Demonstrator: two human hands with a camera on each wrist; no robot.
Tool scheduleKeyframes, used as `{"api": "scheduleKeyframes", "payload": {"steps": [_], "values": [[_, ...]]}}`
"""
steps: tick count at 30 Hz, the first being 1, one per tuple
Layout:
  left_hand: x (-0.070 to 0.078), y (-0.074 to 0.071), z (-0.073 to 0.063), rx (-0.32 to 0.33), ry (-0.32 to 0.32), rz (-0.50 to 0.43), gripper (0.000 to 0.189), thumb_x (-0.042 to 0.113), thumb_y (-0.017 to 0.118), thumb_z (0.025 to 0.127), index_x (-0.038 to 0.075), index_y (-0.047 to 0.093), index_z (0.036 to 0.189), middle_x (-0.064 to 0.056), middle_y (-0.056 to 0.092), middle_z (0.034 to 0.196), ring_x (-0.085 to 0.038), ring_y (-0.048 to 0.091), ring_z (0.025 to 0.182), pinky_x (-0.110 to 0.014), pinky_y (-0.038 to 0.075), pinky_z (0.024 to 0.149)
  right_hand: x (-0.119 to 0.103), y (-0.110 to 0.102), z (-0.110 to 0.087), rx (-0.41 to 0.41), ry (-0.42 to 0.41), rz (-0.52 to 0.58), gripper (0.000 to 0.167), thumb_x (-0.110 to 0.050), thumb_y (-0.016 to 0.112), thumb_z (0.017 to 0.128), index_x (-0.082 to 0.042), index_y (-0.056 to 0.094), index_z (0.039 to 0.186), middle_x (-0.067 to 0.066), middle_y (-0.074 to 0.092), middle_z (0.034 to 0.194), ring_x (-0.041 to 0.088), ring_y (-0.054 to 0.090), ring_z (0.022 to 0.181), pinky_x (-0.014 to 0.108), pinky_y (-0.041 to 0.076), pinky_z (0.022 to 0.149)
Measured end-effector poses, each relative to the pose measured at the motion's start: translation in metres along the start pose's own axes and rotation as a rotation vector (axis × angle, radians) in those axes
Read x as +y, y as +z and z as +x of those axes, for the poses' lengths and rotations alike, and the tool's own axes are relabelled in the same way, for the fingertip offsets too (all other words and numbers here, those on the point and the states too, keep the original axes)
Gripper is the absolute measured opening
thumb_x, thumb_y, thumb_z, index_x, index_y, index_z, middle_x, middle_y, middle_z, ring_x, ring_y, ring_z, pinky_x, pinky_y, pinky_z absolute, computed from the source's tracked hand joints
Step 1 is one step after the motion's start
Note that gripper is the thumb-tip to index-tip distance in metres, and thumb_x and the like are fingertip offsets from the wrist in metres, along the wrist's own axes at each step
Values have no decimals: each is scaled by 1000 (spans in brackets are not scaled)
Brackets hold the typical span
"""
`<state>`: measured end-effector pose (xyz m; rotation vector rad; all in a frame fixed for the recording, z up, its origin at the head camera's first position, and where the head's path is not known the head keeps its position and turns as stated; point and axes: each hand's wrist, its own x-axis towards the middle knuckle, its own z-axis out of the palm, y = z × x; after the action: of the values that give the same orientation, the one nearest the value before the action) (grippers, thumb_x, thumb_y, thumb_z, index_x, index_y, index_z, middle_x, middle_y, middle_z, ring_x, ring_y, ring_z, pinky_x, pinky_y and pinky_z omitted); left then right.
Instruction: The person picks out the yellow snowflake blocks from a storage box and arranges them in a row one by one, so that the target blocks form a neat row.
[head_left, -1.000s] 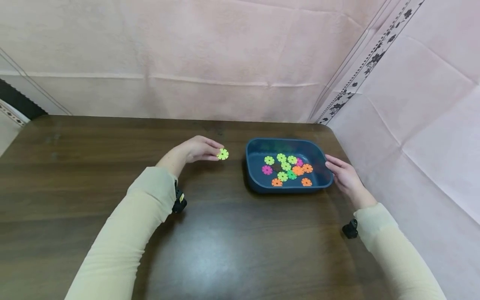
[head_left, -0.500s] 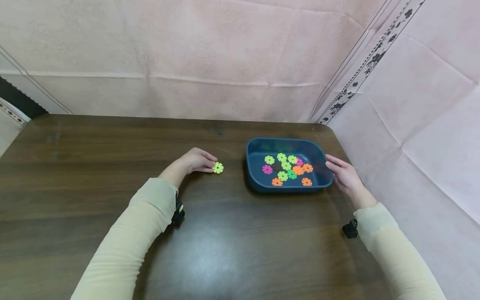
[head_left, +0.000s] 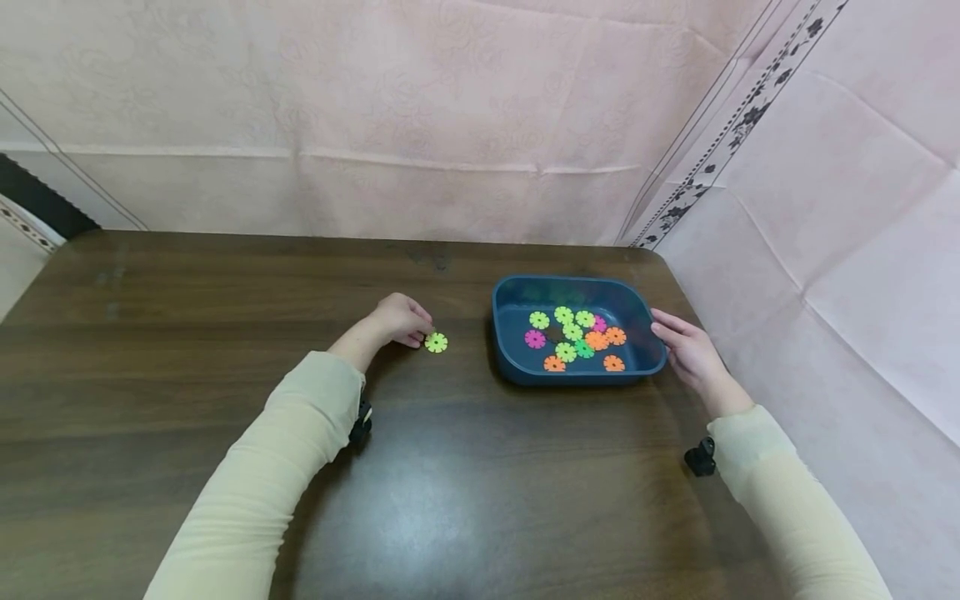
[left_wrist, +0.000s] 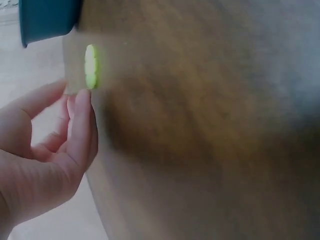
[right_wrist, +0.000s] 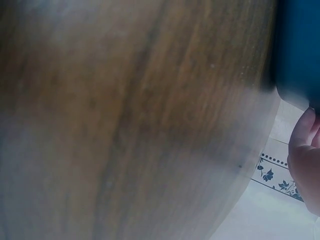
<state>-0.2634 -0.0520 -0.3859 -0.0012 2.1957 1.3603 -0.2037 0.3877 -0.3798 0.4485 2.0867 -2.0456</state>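
A yellow-green flower-shaped disc (head_left: 436, 342) lies on the brown table, left of the dark blue plastic basin (head_left: 504, 358). Beside it is my left hand (head_left: 401, 321), its fingertips right at the disc's edge. In the left wrist view, the disc (left_wrist: 91, 66) appears edge-on just past the fingertips, and the thumb stands apart from the fingers. My right hand (head_left: 690, 357) grips the right end of the basin at its rim; the right wrist view catches only part of this hand (right_wrist: 305, 155) against the basin. Several yellow-green, orange, pink and green flower discs (head_left: 572, 332) lie in the basin.
The brown wooden table (head_left: 465, 467) ends at a pale cloth-covered wall (head_left: 375, 125) behind. Another pale cloth (head_left: 855, 250) with a floral border hangs close along the right side, near the right hand. Each wrist wears a small black camera (head_left: 701, 457).
My left hand has lowered the yellow-green disc toward the table, coming slightly nearer to me, and its thumb and fingers have loosened from it. The right hand and basin have stayed put.
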Motion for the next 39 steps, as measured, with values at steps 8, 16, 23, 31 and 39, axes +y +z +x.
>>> {"api": "scheduleKeyframes", "payload": {"steps": [8, 16, 23, 31, 39], "values": [[39, 0, 1, -37, 109, -156, 36, 15, 63, 90, -2, 55, 120, -21, 57, 123, -25, 62, 99, -35, 54, 90, -1, 0, -1, -12, -3, 5, 66, -21, 56, 93, -6, 22, 148, -22, 63, 96, -5, 60, 79, 9, 49, 64], [87, 38, 7, -78, 253, -206, 36, 17, 65, 89, 1, 57, 119, -18, 60, 120, -27, 62, 103, -39, 54, 91, -1, -3, -2, -4, 13, 9, 66, -21, 57, 93, -7, 23, 148, -20, 61, 102, -5, 61, 84, 10, 51, 71], [102, 83, 19, -122, 302, -204, 35, 21, 66, 88, 4, 60, 117, -14, 64, 115, -25, 64, 101, -36, 55, 88, -1, 0, 0, 13, 8, -49, 63, -26, 57, 93, -9, 28, 147, -10, 50, 122, -6, 59, 90, 9, 51, 77], [98, 124, 41, -211, 278, -221, 35, 17, 64, 89, 1, 58, 119, -16, 62, 119, -33, 58, 113, -40, 51, 94, 1, 1, 3, -1, -11, 15, 61, -21, 56, 94, -8, 29, 147, -17, 58, 104, -4, 60, 84, 10, 51, 72], [93, 146, 52, -212, 256, -167, 37, 15, 65, 88, 1, 58, 122, -14, 63, 115, -29, 61, 108, -34, 54, 90, 4, -6, 3, -16, -34, 56, 59, -18, 55, 94, -7, 29, 146, -18, 63, 101, -3, 61, 85, 11, 51, 72]]}}
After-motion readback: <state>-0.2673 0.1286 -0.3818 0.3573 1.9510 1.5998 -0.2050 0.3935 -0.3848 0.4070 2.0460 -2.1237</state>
